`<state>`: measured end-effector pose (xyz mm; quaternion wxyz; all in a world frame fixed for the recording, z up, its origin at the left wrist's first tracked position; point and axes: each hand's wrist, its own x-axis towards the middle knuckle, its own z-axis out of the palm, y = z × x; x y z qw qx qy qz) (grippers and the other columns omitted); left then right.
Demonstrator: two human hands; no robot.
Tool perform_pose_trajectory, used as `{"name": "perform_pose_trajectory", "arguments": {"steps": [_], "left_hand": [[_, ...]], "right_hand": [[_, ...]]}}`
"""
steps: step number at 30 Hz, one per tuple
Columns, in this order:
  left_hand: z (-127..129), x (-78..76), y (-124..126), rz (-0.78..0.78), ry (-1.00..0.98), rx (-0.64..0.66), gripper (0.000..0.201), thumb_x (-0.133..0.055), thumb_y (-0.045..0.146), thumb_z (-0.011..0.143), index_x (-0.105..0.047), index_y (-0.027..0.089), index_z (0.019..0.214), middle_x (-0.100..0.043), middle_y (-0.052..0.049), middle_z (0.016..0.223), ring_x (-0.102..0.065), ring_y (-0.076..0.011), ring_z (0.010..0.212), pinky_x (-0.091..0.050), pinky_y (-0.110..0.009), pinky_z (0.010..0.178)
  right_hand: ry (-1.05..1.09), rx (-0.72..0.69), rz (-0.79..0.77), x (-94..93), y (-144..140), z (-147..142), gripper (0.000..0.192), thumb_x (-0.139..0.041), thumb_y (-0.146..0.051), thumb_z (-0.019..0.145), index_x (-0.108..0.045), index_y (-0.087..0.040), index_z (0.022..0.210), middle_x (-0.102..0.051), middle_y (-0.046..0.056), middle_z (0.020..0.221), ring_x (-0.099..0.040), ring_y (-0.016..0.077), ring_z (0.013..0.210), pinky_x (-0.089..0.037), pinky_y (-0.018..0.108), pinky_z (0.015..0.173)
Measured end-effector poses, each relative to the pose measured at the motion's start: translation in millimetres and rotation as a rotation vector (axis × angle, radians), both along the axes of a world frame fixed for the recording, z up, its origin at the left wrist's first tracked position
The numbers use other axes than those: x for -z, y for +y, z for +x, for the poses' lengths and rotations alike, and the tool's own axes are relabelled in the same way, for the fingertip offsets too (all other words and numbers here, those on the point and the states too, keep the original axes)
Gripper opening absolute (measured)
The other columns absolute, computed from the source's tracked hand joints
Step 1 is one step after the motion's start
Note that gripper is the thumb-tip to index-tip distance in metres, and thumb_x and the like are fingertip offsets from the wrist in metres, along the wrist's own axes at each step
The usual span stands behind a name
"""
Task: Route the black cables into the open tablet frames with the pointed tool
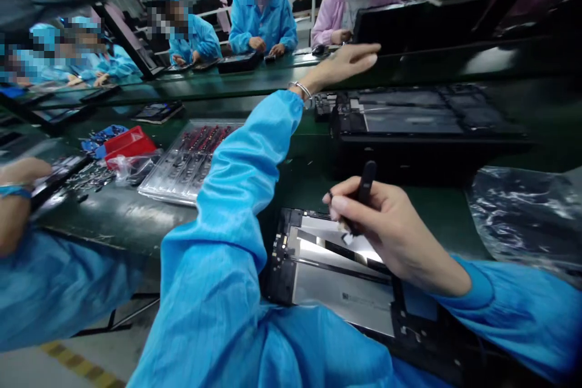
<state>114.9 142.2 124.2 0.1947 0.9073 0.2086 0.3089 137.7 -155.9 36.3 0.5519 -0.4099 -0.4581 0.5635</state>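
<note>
My left hand (345, 63) reaches far forward with its fingers stretched out, above the far part of the bench. It holds nothing that I can see. A metal bracelet circles the wrist. Closed round a pair of black tweezers (366, 182) is my right hand (382, 224), with thumb and forefinger pressed near a small dark bit. Below it lies an opened tablet (313, 285), its silvery inner plate and black frame showing. A small whitish piece (348, 237) shows under the right hand; whether the tweezers touch it I cannot tell.
Opened tablets (418, 112) lie on a black tray (409, 157) beyond. Clear plastic bags (522, 212) are at right. A clear parts tray (173, 185), a red bin (131, 144) and a co-worker's hand (22, 176) are at left. Several people work across the bench.
</note>
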Motion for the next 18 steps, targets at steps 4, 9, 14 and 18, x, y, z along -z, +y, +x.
{"name": "perform_pose_trajectory", "arguments": {"steps": [4, 9, 14, 18], "left_hand": [[-84, 21.8, -53, -0.093, -0.187, -0.19, 0.031, -0.038, 0.017, 0.108, -0.062, 0.01, 0.09, -0.063, 0.002, 0.072, -0.057, -0.0031, 0.063, -0.041, -0.013, 0.063], [-168, 85.8, -168, -0.943, -0.232, -0.138, 0.026, -0.057, 0.033, 0.103, -0.07, 0.011, 0.101, -0.064, -0.001, 0.082, -0.057, -0.0054, 0.062, -0.042, -0.018, 0.059], [-147, 104.8, -211, -1.019, -0.472, 0.11, 0.037, -0.066, 0.049, 0.098, -0.076, 0.016, 0.11, -0.054, 0.001, 0.082, -0.043, -0.0054, 0.066, -0.033, -0.019, 0.059], [-144, 87.6, -201, -0.922, -0.409, 0.127, 0.03, -0.067, 0.042, 0.095, -0.072, 0.013, 0.089, -0.056, 0.0, 0.077, -0.041, -0.0068, 0.065, -0.03, -0.022, 0.057]], "right_hand": [[0.098, 0.198, -0.045, 6.5, 15, 3, 0.015, -0.086, -0.031, 0.078, -0.076, -0.021, 0.081, -0.066, 0.0, 0.076, -0.051, 0.007, 0.062, -0.037, 0.019, 0.054], [0.057, 0.254, -0.067, 13.2, 19, -3, 0.017, -0.086, -0.031, 0.074, -0.075, -0.019, 0.081, -0.065, 0.001, 0.073, -0.051, 0.0088, 0.061, -0.036, 0.022, 0.054], [-0.079, 0.284, -0.052, 24.9, 12, -11, 0.023, -0.087, -0.036, 0.073, -0.074, -0.02, 0.083, -0.065, 0.0, 0.073, -0.053, 0.0112, 0.065, -0.04, 0.024, 0.058], [-0.145, 0.213, 0.014, 25.2, 12, -8, 0.024, -0.082, -0.038, 0.08, -0.072, -0.02, 0.092, -0.066, 0.0, 0.079, -0.05, 0.0103, 0.06, -0.04, 0.027, 0.057]]}}
